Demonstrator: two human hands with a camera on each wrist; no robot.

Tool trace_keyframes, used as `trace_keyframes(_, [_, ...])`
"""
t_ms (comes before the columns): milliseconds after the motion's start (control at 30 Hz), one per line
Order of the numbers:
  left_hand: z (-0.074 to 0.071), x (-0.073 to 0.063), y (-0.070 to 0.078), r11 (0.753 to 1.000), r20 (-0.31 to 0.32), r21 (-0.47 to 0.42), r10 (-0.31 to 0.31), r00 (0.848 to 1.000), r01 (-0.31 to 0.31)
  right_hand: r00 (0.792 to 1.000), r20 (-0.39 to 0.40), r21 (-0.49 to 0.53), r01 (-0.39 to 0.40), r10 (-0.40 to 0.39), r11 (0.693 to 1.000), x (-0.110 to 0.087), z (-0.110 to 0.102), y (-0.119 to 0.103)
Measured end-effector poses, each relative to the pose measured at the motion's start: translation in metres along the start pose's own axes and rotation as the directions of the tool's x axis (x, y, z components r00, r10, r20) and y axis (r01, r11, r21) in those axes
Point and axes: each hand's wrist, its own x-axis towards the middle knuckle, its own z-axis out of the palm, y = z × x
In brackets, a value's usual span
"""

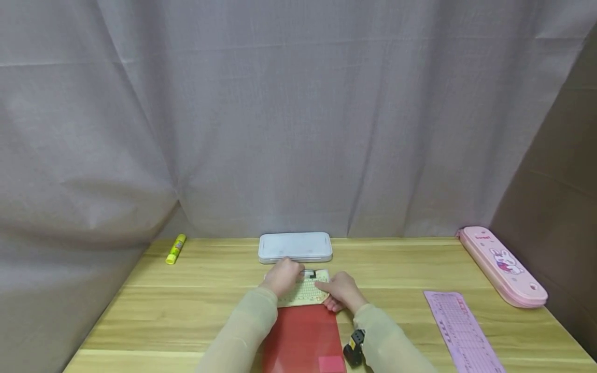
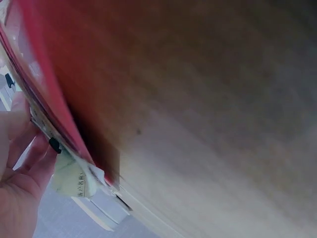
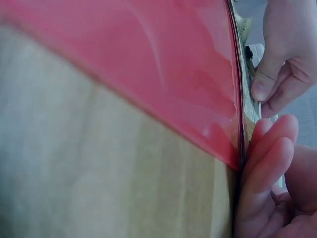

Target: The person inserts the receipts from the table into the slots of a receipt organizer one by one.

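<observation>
A pad of pale yellow printed sheets with a grid lies at the upper end of a glossy red cover. Across the sheets' top runs a thin paper fastener with black sliding pieces. My left hand pinches at the fastener with thumb and fingers; a black slider sits by its fingertips in the left wrist view. At the right corner my right hand grips the sheets, thumb on top and fingers below. The right wrist view shows its fingers at the red cover's corner, tilted up off the table.
A white case stands just behind the sheets. At the far left lies a yellow glue stick. A purple printed sheet and a pink pencil case lie to the right. A grey curtain hangs behind the wooden table.
</observation>
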Motion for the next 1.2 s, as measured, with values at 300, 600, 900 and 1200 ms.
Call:
trace_keyframes(300, [0.002,0.002,0.002,0.999,0.005,-0.045,-0.013,1.000,0.014,1.000,-0.008,0.003,0.011,-0.011,1.000,-0.002,-0.002,0.003])
trace_keyframes(600, [0.001,0.002,0.002,0.997,0.016,-0.068,-0.043,0.999,0.044,0.990,-0.043,-0.103,0.131,-0.136,0.986,-0.011,-0.001,0.002])
trace_keyframes(900, [0.001,0.003,0.002,0.994,0.008,-0.102,-0.034,0.999,0.034,0.978,-0.024,-0.190,0.198,-0.206,0.962,-0.024,-0.015,0.003])
trace_keyframes(1200, [0.002,0.000,-0.003,0.992,0.000,-0.118,-0.046,0.999,0.045,0.973,-0.033,-0.219,0.215,-0.227,0.952,-0.031,-0.030,0.008])
